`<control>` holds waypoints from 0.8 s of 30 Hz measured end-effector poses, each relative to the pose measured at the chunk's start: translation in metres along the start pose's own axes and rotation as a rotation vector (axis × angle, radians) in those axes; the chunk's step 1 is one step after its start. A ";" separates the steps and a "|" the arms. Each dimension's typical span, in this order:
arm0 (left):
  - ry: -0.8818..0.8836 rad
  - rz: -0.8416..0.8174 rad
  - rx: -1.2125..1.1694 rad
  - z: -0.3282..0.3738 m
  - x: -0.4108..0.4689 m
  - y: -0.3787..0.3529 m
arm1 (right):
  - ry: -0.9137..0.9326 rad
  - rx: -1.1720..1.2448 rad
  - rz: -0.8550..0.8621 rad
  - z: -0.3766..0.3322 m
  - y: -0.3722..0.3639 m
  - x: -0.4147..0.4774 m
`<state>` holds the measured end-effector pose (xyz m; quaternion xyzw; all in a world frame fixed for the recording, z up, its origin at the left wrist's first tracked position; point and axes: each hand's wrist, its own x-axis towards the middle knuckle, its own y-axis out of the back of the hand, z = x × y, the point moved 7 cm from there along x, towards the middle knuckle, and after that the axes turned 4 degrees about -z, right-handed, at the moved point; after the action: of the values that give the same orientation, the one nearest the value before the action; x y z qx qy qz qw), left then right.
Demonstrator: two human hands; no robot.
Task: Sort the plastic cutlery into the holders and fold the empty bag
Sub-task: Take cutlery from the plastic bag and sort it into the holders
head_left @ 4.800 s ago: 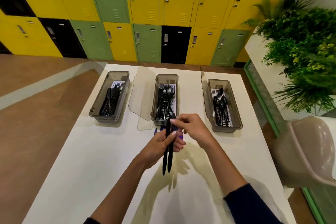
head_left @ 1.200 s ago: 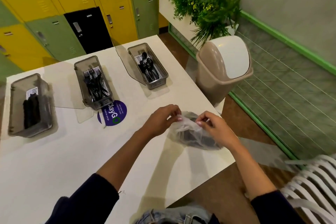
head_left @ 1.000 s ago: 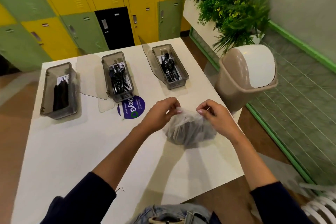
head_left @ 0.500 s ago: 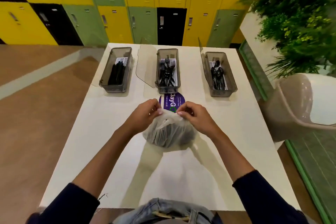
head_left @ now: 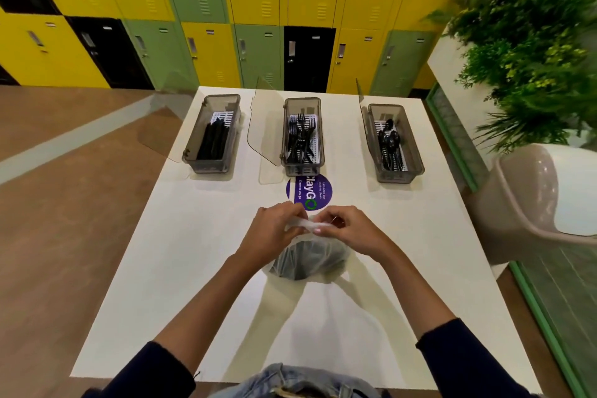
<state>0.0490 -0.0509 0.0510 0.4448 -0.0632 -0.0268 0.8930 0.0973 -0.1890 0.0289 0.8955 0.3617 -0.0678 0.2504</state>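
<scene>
Pinching the gathered neck of a thin, crinkled clear plastic bag (head_left: pixel 308 260), the left hand (head_left: pixel 274 231) and right hand (head_left: pixel 350 231) meet at the centre of the smooth white table (head_left: pixel 193 268), fingertips of each closed on the twisted white strip of film that runs between them. Below that strip, toward 6 o'clock, the bag bulges into a rounded pouch with a dark mass of black cutlery showing through its cloudy skin; single pieces inside cannot be told apart, and the pouch appears to rest on the tabletop. Just beyond the knuckles at 12 o'clock lies a flat round purple sticker (head_left: pixel 309 191) with white lettering. Past it, three long rectangular holders of smoky translucent plastic stand in a row, each with a white perforated floor and a clear lid swung open on its left side: the knife holder (head_left: pixel 213 134) at 11 o'clock with straight black handles, the fork holder (head_left: pixel 302 136) at 12 o'clock with a tangle of black tines, and the spoon holder (head_left: pixel 392 144) at 1 o'clock with glossy black bowls. At 3 o'clock, off the table's edge, sits a beige domed bin (head_left: pixel 533 203) with a white swing flap. Both forearms show dark sleeves pushed up.
</scene>
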 end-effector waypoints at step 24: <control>0.105 0.215 -0.493 0.012 0.001 0.048 | 0.103 0.405 0.283 -0.029 0.042 -0.029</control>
<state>0.0482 -0.0316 0.0968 0.2056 -0.0553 0.0764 0.9741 0.1031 -0.2185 0.0794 0.9714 0.2242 -0.0573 0.0539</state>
